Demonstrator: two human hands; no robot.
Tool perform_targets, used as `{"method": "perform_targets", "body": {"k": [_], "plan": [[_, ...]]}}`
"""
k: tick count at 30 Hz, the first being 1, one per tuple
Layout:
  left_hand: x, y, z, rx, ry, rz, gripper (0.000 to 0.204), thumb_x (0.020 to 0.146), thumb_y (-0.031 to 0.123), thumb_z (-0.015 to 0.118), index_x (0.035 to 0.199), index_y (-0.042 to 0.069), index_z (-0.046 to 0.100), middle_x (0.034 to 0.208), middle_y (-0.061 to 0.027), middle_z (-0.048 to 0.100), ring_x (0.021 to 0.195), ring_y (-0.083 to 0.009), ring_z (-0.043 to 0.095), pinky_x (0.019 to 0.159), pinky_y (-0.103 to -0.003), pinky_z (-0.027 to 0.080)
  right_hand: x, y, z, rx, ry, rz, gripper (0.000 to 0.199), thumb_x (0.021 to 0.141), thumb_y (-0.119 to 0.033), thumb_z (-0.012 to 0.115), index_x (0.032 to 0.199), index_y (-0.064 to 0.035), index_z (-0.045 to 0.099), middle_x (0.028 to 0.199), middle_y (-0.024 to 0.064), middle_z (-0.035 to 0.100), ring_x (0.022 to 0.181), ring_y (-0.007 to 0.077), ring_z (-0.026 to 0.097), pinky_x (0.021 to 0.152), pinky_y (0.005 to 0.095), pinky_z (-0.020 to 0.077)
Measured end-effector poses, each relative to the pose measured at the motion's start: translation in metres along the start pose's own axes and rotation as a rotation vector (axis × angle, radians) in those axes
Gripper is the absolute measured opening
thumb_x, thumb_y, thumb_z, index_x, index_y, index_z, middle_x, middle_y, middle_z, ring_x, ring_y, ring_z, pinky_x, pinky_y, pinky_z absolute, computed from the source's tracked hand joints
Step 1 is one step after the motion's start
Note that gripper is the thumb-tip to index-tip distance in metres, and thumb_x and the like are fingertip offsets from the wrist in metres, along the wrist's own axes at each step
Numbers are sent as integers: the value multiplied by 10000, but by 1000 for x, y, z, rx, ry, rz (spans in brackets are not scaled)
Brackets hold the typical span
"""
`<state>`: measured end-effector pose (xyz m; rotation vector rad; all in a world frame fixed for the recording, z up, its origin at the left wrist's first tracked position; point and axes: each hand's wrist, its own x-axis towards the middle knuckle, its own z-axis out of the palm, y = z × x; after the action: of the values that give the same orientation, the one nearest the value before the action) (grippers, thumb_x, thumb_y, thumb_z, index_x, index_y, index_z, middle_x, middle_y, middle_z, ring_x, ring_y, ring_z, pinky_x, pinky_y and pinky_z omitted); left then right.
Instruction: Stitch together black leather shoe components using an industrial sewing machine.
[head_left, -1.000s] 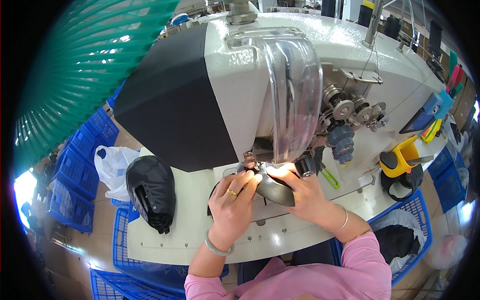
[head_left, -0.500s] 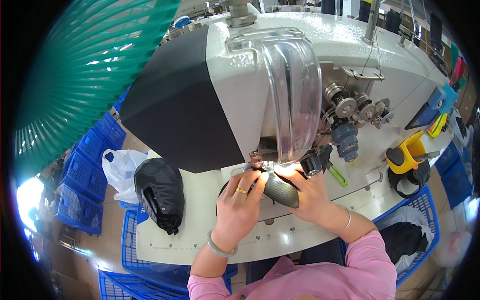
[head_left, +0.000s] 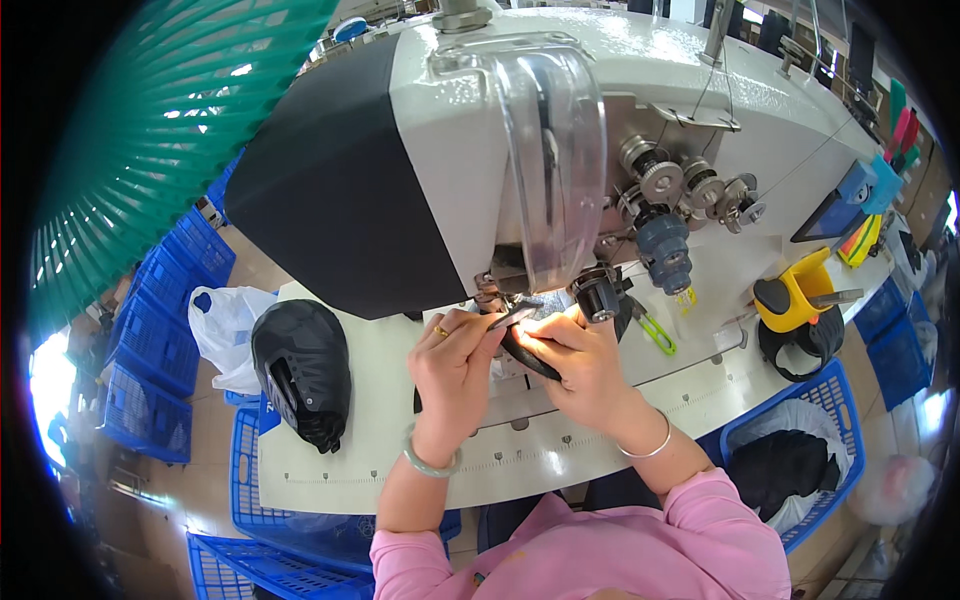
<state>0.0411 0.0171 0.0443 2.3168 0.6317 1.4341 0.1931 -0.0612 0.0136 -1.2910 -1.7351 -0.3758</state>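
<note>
Just under the needle area of the white sewing machine (head_left: 450, 110), both my hands pinch a dark shoe upper (head_left: 532, 362). My left hand (head_left: 455, 375), with a ring and a green bangle, closes its thumb and fingers on a thin, dark raised edge of it. My right hand (head_left: 580, 375) is closed on the other side, fingertips close to the lit needle area. Most of the piece is hidden by my fingers, and its shape is hard to make out. Another black shoe upper (head_left: 300, 370) lies on the table to the left.
A green fan-like grille (head_left: 170, 130) fills the upper left. Green-handled snips (head_left: 655, 332) and a yellow holder (head_left: 805, 290) stand right of the machine. Blue baskets (head_left: 850, 410) are beside the table, and a white plastic bag (head_left: 225, 335) hangs at its left edge.
The shoe upper has been turned and tipped: its rounded mesh face showed before, now a thin dark edge shows between my hands. The whole view has shifted slightly.
</note>
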Motion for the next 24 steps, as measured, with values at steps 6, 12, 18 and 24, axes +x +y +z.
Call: {"method": "perform_targets", "body": {"k": [6, 12, 18, 24], "plan": [[-5, 9, 3, 249, -40, 247, 245, 667, -7, 703, 910, 27, 691, 878, -61, 645, 732, -242, 589, 618, -342, 480, -11, 2, -6, -50, -98, -18, 438, 608, -99, 702, 1046, -103, 678, 1053, 48, 559, 945, 266, 496, 850, 428, 345], [-3, 2, -9, 222, -131, 411, 334, 605, -66, 694, 926, 26, 708, 940, -61, 646, 811, -268, 593, 677, -355, 513, -13, 0, -16, -45, -89, -15, 454, 587, -81, 694, 1039, -62, 658, 1076, 95, 545, 1077, 308, 492, 922, 481, 375], [-1, 8, -11, 228, -163, 351, 323, 606, -54, 707, 921, 19, 703, 942, -63, 647, 833, -271, 598, 688, -351, 522, -14, -1, -11, -77, -50, -66, 420, 597, -76, 693, 1013, -29, 660, 1067, 81, 553, 1052, 290, 508, 888, 479, 392], [2, 4, -11, 248, -167, 385, 326, 606, -38, 718, 925, 25, 700, 930, -66, 654, 809, -269, 598, 673, -352, 525, -12, -2, -9, -74, -25, -66, 431, 610, -73, 696, 1036, -28, 658, 1056, 77, 560, 1039, 282, 513, 870, 473, 393]]}}
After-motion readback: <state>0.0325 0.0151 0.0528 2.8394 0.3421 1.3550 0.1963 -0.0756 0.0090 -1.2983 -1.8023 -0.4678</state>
